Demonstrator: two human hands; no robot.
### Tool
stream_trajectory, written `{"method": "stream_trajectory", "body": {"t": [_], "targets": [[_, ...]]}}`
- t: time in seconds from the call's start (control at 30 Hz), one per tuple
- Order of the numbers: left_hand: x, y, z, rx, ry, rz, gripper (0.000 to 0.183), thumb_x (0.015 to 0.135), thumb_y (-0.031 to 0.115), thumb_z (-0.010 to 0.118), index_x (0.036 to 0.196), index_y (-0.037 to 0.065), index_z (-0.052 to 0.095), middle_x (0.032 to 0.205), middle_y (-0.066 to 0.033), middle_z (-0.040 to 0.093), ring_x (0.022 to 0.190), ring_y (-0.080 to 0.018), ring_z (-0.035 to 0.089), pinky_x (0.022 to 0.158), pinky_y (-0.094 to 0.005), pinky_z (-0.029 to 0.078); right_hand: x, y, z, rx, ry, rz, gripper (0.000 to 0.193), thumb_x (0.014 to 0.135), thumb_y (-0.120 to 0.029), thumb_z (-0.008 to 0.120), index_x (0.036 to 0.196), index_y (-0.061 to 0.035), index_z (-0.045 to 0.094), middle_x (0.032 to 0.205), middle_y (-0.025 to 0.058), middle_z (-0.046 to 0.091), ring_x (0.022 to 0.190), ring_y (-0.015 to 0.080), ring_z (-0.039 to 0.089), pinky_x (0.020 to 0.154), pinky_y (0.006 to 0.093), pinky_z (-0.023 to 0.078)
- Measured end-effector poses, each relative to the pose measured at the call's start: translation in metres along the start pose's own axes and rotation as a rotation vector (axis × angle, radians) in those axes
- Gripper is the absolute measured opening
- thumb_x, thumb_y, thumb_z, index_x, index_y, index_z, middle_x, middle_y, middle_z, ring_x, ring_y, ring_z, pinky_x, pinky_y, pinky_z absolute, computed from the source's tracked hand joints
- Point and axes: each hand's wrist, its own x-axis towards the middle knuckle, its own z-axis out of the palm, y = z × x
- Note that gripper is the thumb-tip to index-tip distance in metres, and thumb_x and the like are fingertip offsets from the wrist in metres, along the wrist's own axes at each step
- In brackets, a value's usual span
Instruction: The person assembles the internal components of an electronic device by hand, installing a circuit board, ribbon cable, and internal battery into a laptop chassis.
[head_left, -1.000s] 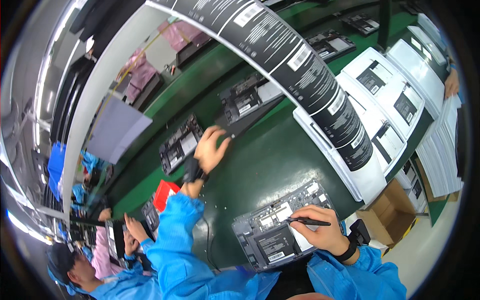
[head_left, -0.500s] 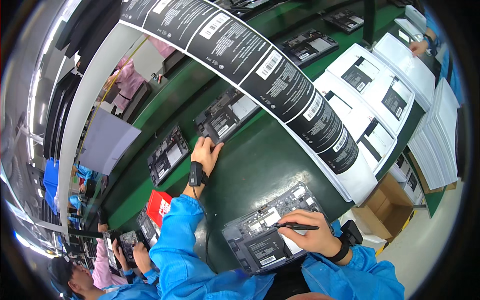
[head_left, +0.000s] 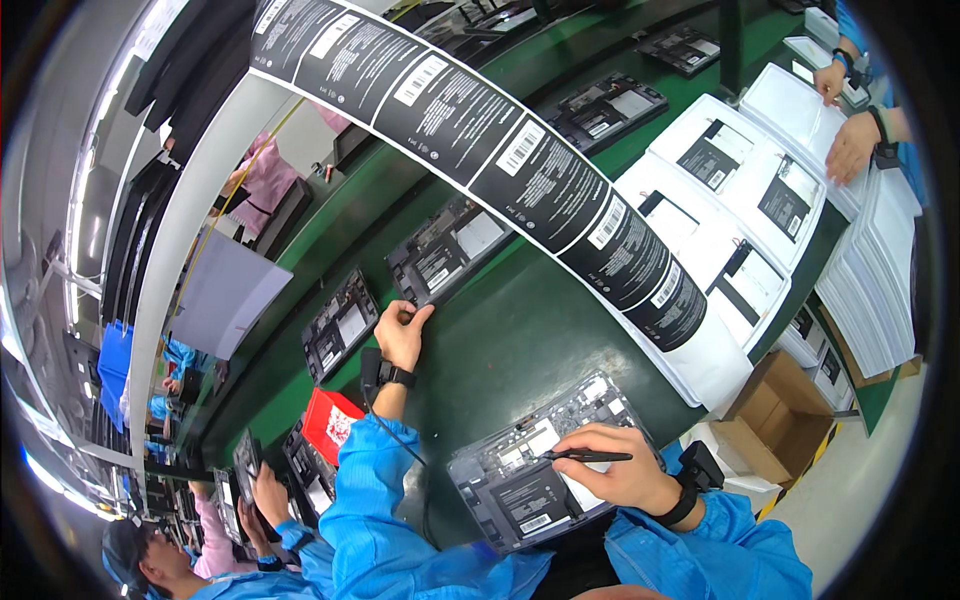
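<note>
An opened laptop base [head_left: 545, 470], its circuit board and black battery exposed, lies on the green bench right in front of me. My right hand [head_left: 618, 468] pinches a slim black pen-shaped tool [head_left: 600, 456], its tip over the board; whether it is tweezers I cannot tell. Farther off, my left hand [head_left: 401, 340] has its fingers curled against the near corner of a second opened laptop base [head_left: 450, 250]. Another opened laptop base [head_left: 341, 325] lies just left of that one.
A long curling sheet of black labels [head_left: 520, 150] arches overhead. White trays with batteries [head_left: 740, 190] and a stack of white trays [head_left: 875, 270] stand right, near a co-worker's hands [head_left: 850, 145]. A red box [head_left: 330, 425] sits left; a cardboard box [head_left: 785, 415] is at lower right.
My left hand has drawn slightly toward me and its fingers have curled. My right hand stays in place. A co-worker at left has raised a laptop base; another co-worker's second hand appears at right.
</note>
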Motion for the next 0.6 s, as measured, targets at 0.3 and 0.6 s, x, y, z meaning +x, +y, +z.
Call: {"method": "stream_trajectory", "body": {"t": [0.3, 0.6], "targets": [[0.016, 0.021, -0.014, -0.742, -0.043, -0.495, 0.044, 0.094, 0.032, 0.078, 0.117, 0.001, 0.056, 0.102, -0.0090, 0.061, 0.090, -0.0184, 0.064, 0.074, -0.0396, 0.063, 0.000, 0.001, -0.002, -0.012, -0.005, -0.003, 0.021, 0.085, -0.009, 0.083, 0.103, -0.0007, 0.075, 0.098, 0.0102, 0.075, 0.082, 0.0166, 0.074, 0.074, 0.0266, 0.058], [0.018, -0.014, -0.011, -0.796, -0.257, -0.522, 0.025, 0.104, 0.030, 0.046, 0.109, 0.006, 0.054, 0.101, -0.0070, 0.054, 0.079, -0.0208, 0.059, 0.050, -0.0384, 0.055, 0.001, -0.001, 0.005, -0.043, -0.008, -0.011, 0.020, 0.086, -0.007, 0.082, 0.103, -0.0007, 0.075, 0.097, 0.0108, 0.075, 0.082, 0.0175, 0.074, 0.075, 0.0272, 0.058]]}}
